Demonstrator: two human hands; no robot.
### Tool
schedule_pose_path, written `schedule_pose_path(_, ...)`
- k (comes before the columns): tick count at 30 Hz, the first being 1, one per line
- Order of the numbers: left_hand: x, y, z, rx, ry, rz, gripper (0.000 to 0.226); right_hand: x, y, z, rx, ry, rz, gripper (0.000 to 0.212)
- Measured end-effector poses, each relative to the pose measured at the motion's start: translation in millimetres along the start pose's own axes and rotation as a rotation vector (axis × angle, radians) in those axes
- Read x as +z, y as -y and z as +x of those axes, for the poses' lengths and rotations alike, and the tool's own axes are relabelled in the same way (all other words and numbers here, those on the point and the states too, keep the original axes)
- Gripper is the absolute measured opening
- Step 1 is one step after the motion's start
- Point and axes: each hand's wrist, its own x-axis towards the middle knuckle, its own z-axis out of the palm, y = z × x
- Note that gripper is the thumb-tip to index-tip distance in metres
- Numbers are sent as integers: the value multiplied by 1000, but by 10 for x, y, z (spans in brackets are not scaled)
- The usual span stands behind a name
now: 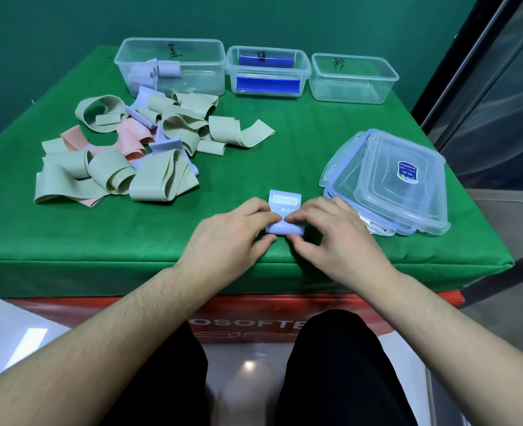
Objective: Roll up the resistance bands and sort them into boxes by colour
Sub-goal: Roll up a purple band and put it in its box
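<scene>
A pale blue resistance band (284, 202) lies flat near the table's front edge, its near end partly rolled. My left hand (229, 238) and my right hand (331, 235) both pinch that rolled end, fingertips on top and thumbs under it. A heap of loose bands (124, 149), mostly pale green with some pink and pale blue, lies at the left. Three clear boxes stand at the back: the left box (192, 53) holds several rolled pale blue bands, the middle box (303, 61) has dark blue pieces inside, the right box (355, 96) shows nothing inside.
A stack of clear plastic lids (407, 186) with blue seals sits at the right, close to my right hand. The green cloth-covered table (300, 142) ends just below my wrists. My knees in black trousers show under it.
</scene>
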Motion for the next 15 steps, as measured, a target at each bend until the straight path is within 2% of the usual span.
schedule_pose_path(3,14,0,37,-9,16,-15,34,8,-21,18,23,22,2,25)
schedule_pose_path(9,7,18,63,0,-26,-80,23,-12,-25,41,1,33,8,23)
schedule_pose_path(15,-36,10,-125,36,-90,-100,18,-49,43,-113,-46,6,8,31)
